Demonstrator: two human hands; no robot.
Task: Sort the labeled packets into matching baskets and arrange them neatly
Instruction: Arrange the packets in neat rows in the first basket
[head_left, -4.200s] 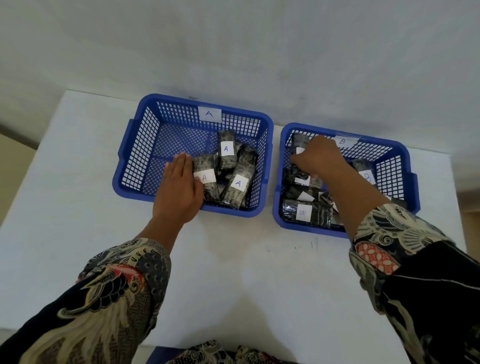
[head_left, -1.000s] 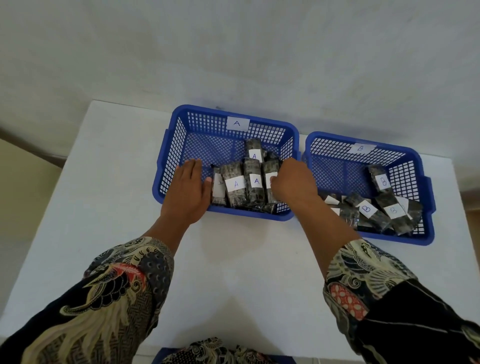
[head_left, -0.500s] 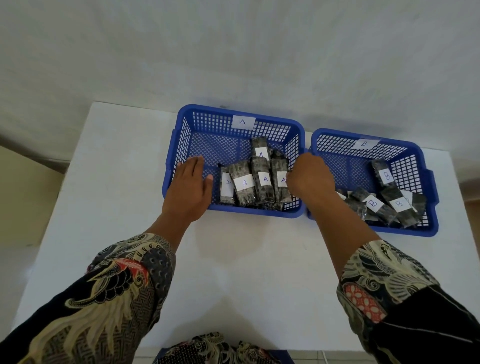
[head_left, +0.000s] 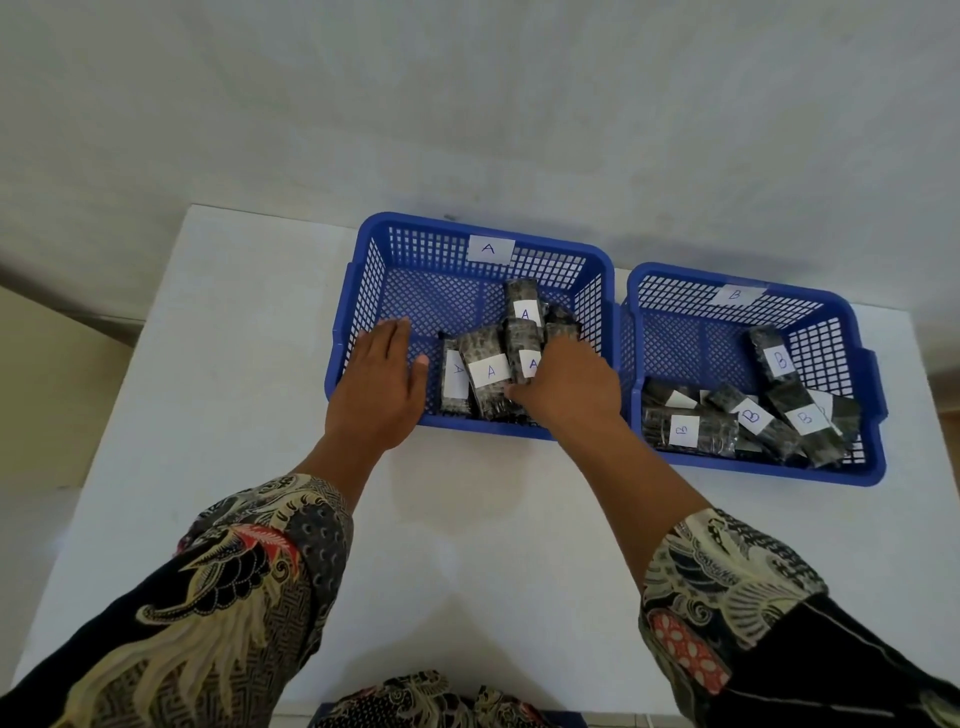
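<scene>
White tabletop (head_left: 467, 545) and a pale wall behind it frame the whole job, and nothing labeled lies loose on the surface, so the sorting itself looks finished; what seems left is tidying. Under the person's right hand (head_left: 563, 384) sit the A packets (head_left: 488, 371), dark wrapped bundles with white tags, most standing side by side in a rough row along the near wall of the A basket (head_left: 363, 291), with one more lying just beyond the fingertips toward the far wall. That hand curls down over the right end of the row, fingers bent around a packet there, apparently nudging or gripping it into line; which one exactly I cannot make out under the knuckles. Just left of the row, the left hand (head_left: 379, 384) lies flat and relaxed over the basket's near rim, fingers straight, holding nothing, apparently steadying the basket. The floor of this basket beyond the left hand is bare mesh. Off to the right of the right hand, close beside the first basket, stands the B basket (head_left: 862, 338), and its B packets (head_left: 753, 415) are in the right place but lie at odd angles, overlapping along the near side, one leaning up toward the far right corner. By my reckoning that heap needs straightening.
</scene>
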